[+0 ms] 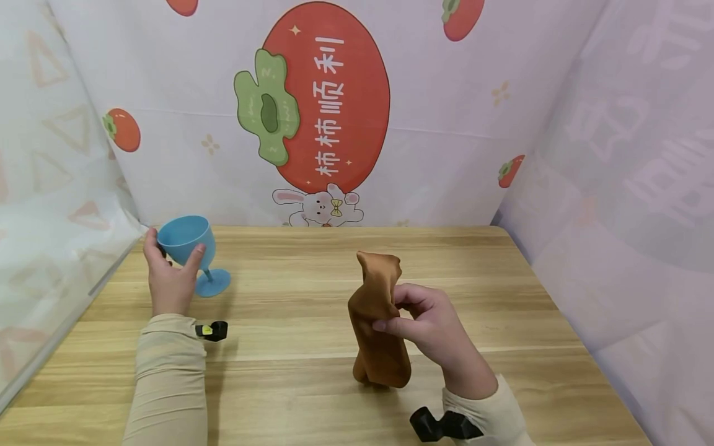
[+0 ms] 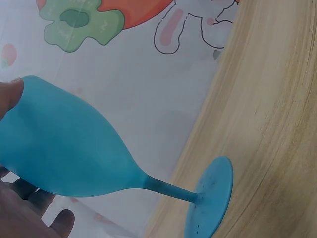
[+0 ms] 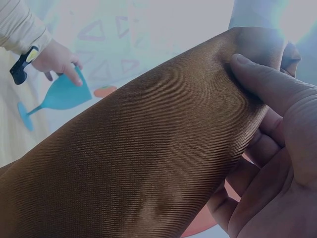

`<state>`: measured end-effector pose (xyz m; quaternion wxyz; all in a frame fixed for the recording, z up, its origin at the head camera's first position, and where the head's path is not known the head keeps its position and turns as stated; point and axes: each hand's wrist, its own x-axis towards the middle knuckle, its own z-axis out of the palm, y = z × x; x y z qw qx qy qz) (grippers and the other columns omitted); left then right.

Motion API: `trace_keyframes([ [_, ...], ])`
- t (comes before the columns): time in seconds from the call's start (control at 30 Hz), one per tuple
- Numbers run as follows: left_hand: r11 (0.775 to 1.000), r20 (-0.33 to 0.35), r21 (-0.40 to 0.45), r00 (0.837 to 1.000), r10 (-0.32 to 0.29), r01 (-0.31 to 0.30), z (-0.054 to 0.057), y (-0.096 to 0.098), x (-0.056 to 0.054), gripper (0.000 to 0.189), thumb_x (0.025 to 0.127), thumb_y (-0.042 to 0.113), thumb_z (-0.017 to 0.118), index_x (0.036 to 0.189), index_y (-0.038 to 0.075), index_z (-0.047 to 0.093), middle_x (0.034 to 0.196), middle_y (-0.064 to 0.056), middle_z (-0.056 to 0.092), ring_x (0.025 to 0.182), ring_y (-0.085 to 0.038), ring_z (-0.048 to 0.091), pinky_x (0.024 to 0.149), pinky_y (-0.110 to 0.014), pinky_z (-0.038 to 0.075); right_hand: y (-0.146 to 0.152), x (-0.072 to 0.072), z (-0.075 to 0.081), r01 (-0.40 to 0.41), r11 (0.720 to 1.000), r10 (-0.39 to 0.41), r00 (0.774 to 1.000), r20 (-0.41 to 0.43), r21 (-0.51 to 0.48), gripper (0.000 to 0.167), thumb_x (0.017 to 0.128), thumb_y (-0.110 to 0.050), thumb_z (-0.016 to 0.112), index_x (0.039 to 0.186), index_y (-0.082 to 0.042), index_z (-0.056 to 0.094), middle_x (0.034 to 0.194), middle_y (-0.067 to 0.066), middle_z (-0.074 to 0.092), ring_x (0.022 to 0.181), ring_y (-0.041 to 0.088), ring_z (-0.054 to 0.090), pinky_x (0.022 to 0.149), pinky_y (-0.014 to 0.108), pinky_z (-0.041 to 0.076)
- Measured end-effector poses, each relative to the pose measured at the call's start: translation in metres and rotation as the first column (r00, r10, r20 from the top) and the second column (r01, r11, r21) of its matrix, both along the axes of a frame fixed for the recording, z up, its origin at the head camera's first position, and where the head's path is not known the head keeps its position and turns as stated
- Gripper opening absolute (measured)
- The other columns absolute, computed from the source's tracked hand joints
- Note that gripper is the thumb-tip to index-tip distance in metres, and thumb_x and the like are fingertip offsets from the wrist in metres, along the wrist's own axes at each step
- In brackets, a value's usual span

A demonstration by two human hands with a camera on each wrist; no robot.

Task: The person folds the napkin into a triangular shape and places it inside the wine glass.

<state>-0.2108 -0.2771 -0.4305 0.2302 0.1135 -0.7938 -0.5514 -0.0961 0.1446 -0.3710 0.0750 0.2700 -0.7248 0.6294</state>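
At the left of the table, a light blue plastic goblet (image 1: 195, 248) has its bowl between the thumb and fingers of my left hand (image 1: 171, 282). Its round foot (image 2: 210, 198) is at the tabletop, but I cannot tell whether it touches. My right hand (image 1: 432, 325) pinches a shiny brown cloth (image 1: 375, 334) by its right side, thumb in front. The cloth hangs in folds, pouch-like, its lower end close above or on the wood. Fine ribbing shows on the cloth (image 3: 133, 144) in the right wrist view. The fingertips behind it are partly hidden.
Both hands are over a light wood table (image 1: 290, 334). A white backdrop (image 1: 435, 167) printed with persimmons and a rabbit stands along its back edge. Pale sheets hang at the left (image 1: 50, 155) and right (image 1: 630, 204). Each wrist carries a small black camera.
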Motion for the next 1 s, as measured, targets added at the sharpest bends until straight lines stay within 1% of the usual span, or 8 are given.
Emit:
trace_keyframes([
  [0.2, 1.000, 0.008, -0.002, 1.000, 0.008, -0.008, 0.001, -0.001, -0.001, 0.087, 0.097, 0.037, 0.064, 0.161, 0.026, 0.006, 0.167, -0.006, 0.015, 0.152, -0.022, 0.016, 0.121, -0.050, 0.015, -0.001, 0.000, 0.000, -0.001, 1.000, 0.001, 1.000, 0.005, 0.004, 0.017, 0.076, 0.009, 0.077, 0.083, -0.003, 0.068, 0.078, -0.007, 0.062, 0.079, 0.014, 0.059, 0.071, 0.028, 0.050],
  [0.47, 0.999, 0.008, 0.025, 1.000, 0.023, -0.023, 0.003, 0.000, 0.001, 0.084, 0.097, 0.034, 0.065, 0.160, 0.027, 0.012, 0.165, -0.006, 0.020, 0.152, -0.022, 0.020, 0.121, -0.050, 0.016, -0.001, -0.001, -0.001, -0.009, 1.000, 0.009, 1.000, 0.006, 0.006, 0.017, 0.077, 0.010, 0.077, 0.083, -0.003, 0.068, 0.078, -0.006, 0.061, 0.079, 0.015, 0.059, 0.072, 0.029, 0.050],
  [0.67, 1.000, -0.025, 0.018, 1.000, 0.011, -0.011, 0.004, 0.001, 0.003, 0.082, 0.096, 0.033, 0.067, 0.159, 0.027, 0.016, 0.162, -0.008, 0.027, 0.149, -0.025, 0.025, 0.119, -0.052, 0.020, -0.001, -0.001, -0.001, -0.008, 1.000, 0.008, 1.000, 0.014, 0.011, 0.017, 0.077, 0.010, 0.077, 0.084, -0.003, 0.069, 0.080, -0.007, 0.063, 0.080, 0.015, 0.060, 0.073, 0.029, 0.051],
  [0.77, 1.000, -0.041, 0.015, 0.999, 0.006, -0.005, 0.006, 0.002, 0.003, 0.082, 0.095, 0.033, 0.069, 0.159, 0.026, 0.018, 0.161, -0.008, 0.030, 0.148, -0.025, 0.029, 0.117, -0.051, 0.022, -0.001, -0.001, 0.000, -0.004, 1.000, 0.003, 1.000, 0.020, 0.013, 0.016, 0.077, 0.009, 0.077, 0.085, -0.002, 0.069, 0.081, -0.007, 0.065, 0.081, 0.015, 0.061, 0.074, 0.028, 0.052],
  [0.93, 1.000, -0.033, 0.014, 0.999, 0.004, -0.003, 0.010, 0.002, 0.006, 0.081, 0.095, 0.035, 0.070, 0.158, 0.027, 0.020, 0.160, -0.007, 0.033, 0.147, -0.024, 0.032, 0.117, -0.046, 0.024, -0.001, -0.001, -0.001, -0.003, 1.000, 0.003, 1.000, 0.025, 0.012, 0.016, 0.077, 0.009, 0.077, 0.085, -0.002, 0.070, 0.081, -0.007, 0.066, 0.082, 0.015, 0.062, 0.074, 0.029, 0.052],
  [1.0, 1.000, -0.028, 0.013, 1.000, -0.006, 0.006, 0.013, 0.004, 0.007, 0.080, 0.094, 0.035, 0.070, 0.158, 0.028, 0.021, 0.160, -0.007, 0.033, 0.146, -0.023, 0.033, 0.117, -0.045, 0.024, -0.001, -0.002, -0.001, -0.007, 1.000, 0.007, 1.000, 0.021, 0.010, 0.016, 0.077, 0.010, 0.077, 0.085, -0.002, 0.070, 0.081, -0.007, 0.066, 0.081, 0.015, 0.062, 0.074, 0.029, 0.053],
])
